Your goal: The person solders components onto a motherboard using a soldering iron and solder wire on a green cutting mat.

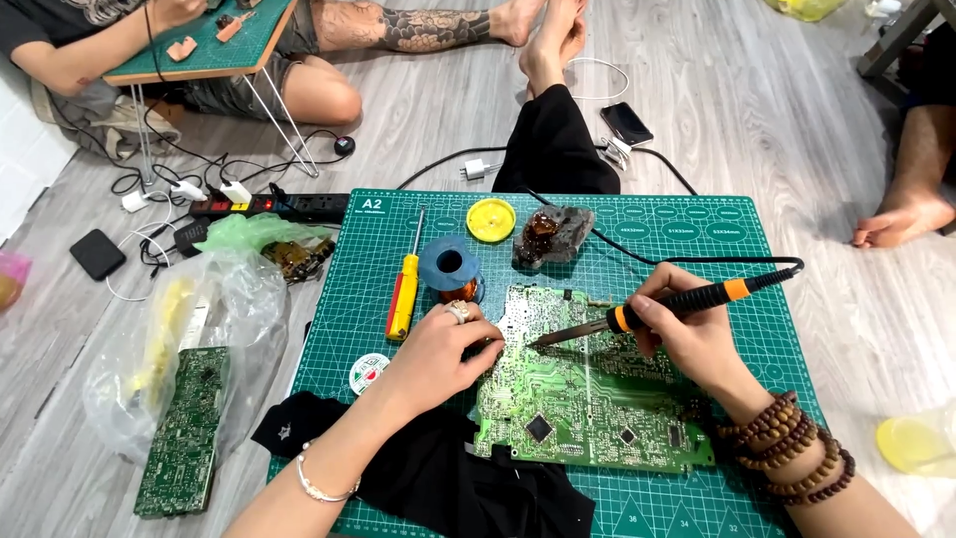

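A person sits on a grey wood-look floor and works over a green cutting mat, seen from above. A green circuit board lies flat on the mat, toward its near edge and a little right of the middle.

The left hand rests on the board's left edge, fingers curled and pressed down on it; whether the fingertips pinch anything small is not clear. There is a ring on one finger and a thin bracelet on the wrist.

The right hand is closed around a black and orange soldering iron, held like a pen. The iron's metal tip touches the board near its upper left part, just beside the left fingers. Its black cord runs off toward the mat's right edge. Brown bead bracelets circle the right wrist.

Near the mat's far edge stand a blue spool, a round yellow tin and a dark lumpy holder. A yellow and red screwdriver lies along the mat's left side, beside the spool. A small round tin sits near the left edge. Dark cloth covers the mat's near left corner.

On the floor to the left lie a clear plastic bag and a second green circuit board. Another person sits beyond at a small green-topped table.
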